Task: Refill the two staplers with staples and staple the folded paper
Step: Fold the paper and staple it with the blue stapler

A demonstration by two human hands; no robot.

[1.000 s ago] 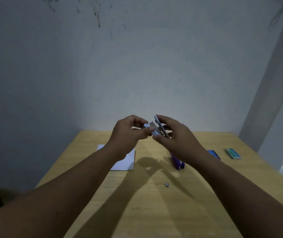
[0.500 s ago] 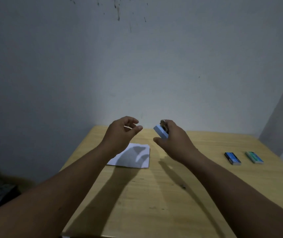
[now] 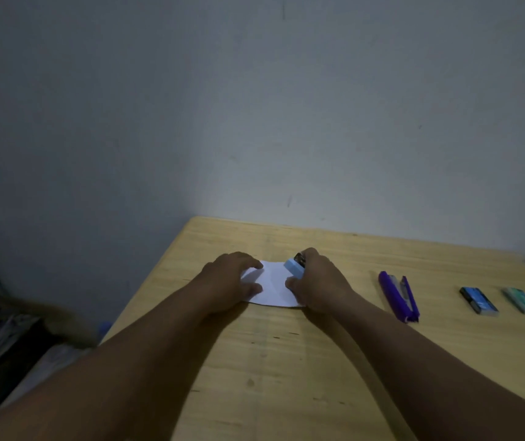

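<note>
two hands on folded paper [image 3: 270,286], left hand [image 3: 231,278] grip spread flat, right hand [image 3: 320,281] grip pinching light blue stapler [image 3: 294,268], purple stapler [image 3: 397,296] right on table [image 3: 286,361]

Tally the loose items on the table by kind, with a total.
Staplers: 2, light blue stapler in the right hand, purple stapler lying open
Staple boxes: 2, blue box, green box
Paper: 1, under the left hand
Total: 5
</note>
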